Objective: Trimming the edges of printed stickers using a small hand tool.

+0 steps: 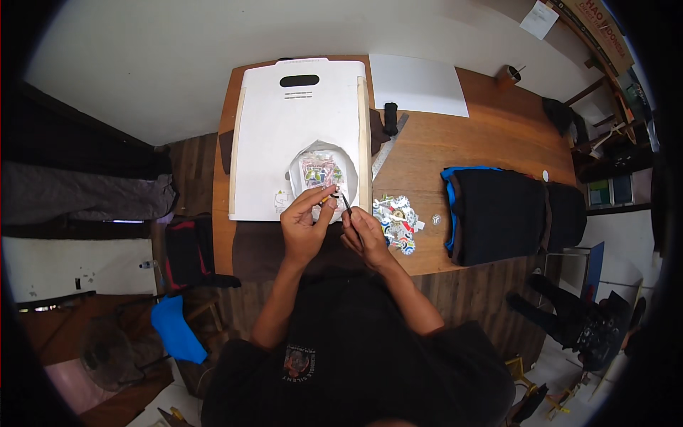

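Both hands meet over a round cut-out in a white board (270, 128) with a slotted handle hole. My left hand (306, 226) is closed in a pinch, fingertips on a small dark-and-white piece too tiny to name. My right hand (366, 238) grips a slim black stick-like tool (346, 202), its upper tip close to the left fingertips. Inside the cut-out, just beyond the hands, lies a clear packet (320, 171) with pink and green printing. Right of my right hand is a heap of colourful round paper cut-outs (396, 222).
Folded black garments (498, 217) lie on the wooden table (498, 142) at the right. A metal ruler (388, 148), a black roll (390, 119) and a white sheet (420, 84) sit beyond the heap. A brown cup (507, 76) stands at the back. A blue cloth (176, 331) hangs at left.
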Action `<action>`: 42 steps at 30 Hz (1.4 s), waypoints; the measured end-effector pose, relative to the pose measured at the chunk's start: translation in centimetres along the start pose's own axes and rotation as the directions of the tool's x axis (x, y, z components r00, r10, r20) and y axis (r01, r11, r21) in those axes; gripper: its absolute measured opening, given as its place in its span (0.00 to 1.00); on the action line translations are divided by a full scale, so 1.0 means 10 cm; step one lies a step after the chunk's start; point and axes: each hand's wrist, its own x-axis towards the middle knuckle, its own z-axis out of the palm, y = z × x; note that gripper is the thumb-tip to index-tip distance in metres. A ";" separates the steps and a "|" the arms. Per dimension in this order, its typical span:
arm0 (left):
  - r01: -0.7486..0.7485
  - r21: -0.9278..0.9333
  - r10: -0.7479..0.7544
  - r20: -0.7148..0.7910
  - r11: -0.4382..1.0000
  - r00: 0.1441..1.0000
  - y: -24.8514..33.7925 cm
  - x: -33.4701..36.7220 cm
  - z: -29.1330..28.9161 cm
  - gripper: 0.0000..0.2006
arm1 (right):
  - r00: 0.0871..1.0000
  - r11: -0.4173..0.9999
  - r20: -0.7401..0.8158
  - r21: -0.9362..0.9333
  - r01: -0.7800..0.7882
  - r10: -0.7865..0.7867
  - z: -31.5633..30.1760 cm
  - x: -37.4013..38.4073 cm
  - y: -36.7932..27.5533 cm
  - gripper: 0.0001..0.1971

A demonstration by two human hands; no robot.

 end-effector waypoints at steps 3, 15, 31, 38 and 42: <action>0.000 0.003 0.000 -0.001 1.000 1.000 -0.01 0.00 0.00 0.13 | 1.000 1.000 0.003 -0.004 0.001 -0.001 0.00 0.01 0.01 0.16; 0.029 0.000 -0.029 0.013 1.000 1.000 0.00 -0.02 -0.01 0.13 | 1.000 1.000 0.002 0.007 -0.007 0.007 0.00 0.00 0.01 0.16; 0.033 0.009 -0.032 -0.069 0.999 0.997 0.02 -0.01 -0.01 0.12 | 0.996 0.997 0.051 0.038 0.065 -0.067 0.01 0.00 -0.01 0.16; 0.035 0.016 -0.034 -0.065 0.999 0.997 0.01 0.00 -0.01 0.12 | 1.000 1.000 0.004 -0.015 0.003 -0.003 0.01 0.01 0.01 0.17; 0.005 0.018 -0.005 0.017 1.000 1.000 0.01 0.01 -0.02 0.12 | 1.000 1.000 0.002 -0.015 0.015 -0.015 0.02 0.01 0.00 0.17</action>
